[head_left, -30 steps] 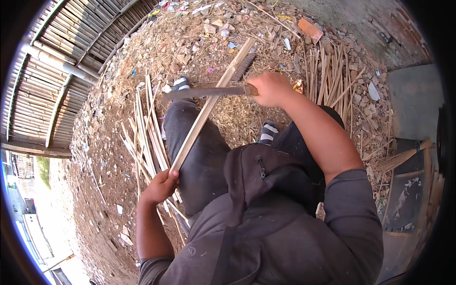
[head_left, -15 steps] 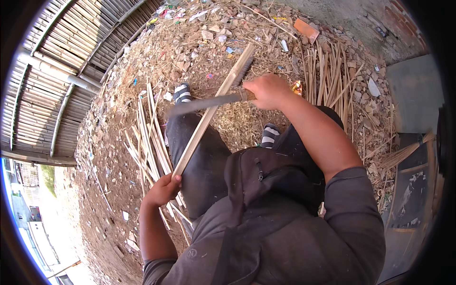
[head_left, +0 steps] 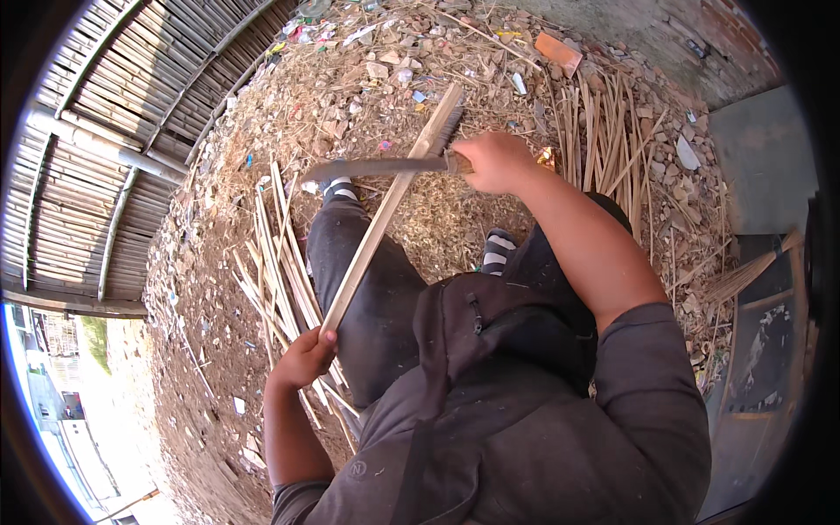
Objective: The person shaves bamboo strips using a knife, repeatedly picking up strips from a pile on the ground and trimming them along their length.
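Observation:
My left hand [head_left: 305, 357] grips the near end of a long split bamboo strip [head_left: 372, 241], which slants away to the upper right across my left leg. Closed round the handle of a long curved knife [head_left: 376, 167] is my right hand [head_left: 494, 164]. The dark blade points left and lies across the strip's upper part. Behind the strip's far end shows a dark, ridged block [head_left: 451, 127], mostly hidden. Loose bamboo strips [head_left: 278, 254] lie in a pile beside my left leg, partly under the left hand.
More strips [head_left: 604, 144] are heaped on the right. Shavings, broken brick and litter cover the ground, with an orange brick [head_left: 558, 53] near the wall [head_left: 647, 39]. A bamboo fence [head_left: 105, 96] stands left. A twig broom [head_left: 744, 276] leans near dark panels at right.
The knife blade has tilted from sloping down at its left tip to almost level, and sits slightly higher along the strip. Both hands keep their holds, with little movement.

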